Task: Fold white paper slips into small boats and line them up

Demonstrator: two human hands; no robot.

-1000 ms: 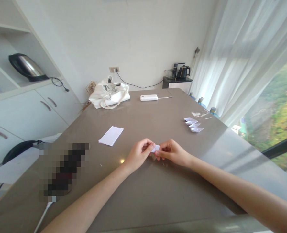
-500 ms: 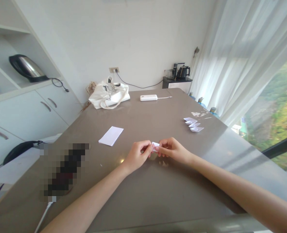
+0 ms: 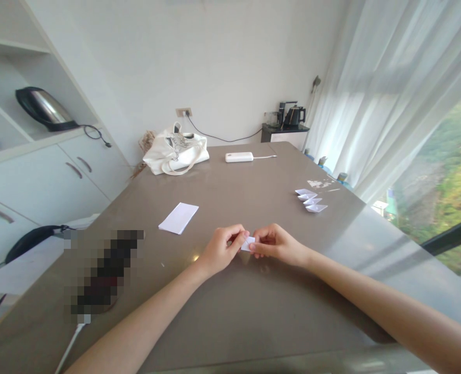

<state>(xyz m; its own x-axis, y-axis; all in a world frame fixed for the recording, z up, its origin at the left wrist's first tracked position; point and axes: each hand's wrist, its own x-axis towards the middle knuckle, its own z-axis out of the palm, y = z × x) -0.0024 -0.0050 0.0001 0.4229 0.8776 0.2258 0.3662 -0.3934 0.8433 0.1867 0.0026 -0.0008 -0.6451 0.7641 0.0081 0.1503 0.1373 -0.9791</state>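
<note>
Both my hands meet over the middle of the grey-brown table point(image 3: 222, 311). My left hand point(image 3: 220, 249) and my right hand point(image 3: 277, 243) each pinch one end of a small folded white paper piece point(image 3: 248, 243), held just above the tabletop. Most of the piece is hidden by my fingertips. A stack of white paper sheets point(image 3: 179, 217) lies to the left of my hands. Several small folded white paper shapes point(image 3: 311, 200) sit in a row to the far right.
A white handbag point(image 3: 175, 149) and a white power bank point(image 3: 238, 157) with a cable rest at the far end. A blurred dark object point(image 3: 101, 272) stands near the left edge. Paper scraps point(image 3: 319, 183) lie by the right edge. Cabinets with a kettle point(image 3: 43, 108) line the left.
My fingers have worked the small paper piece slightly between frames; it rose a little, then came back down. Both hands stay in the same spot.
</note>
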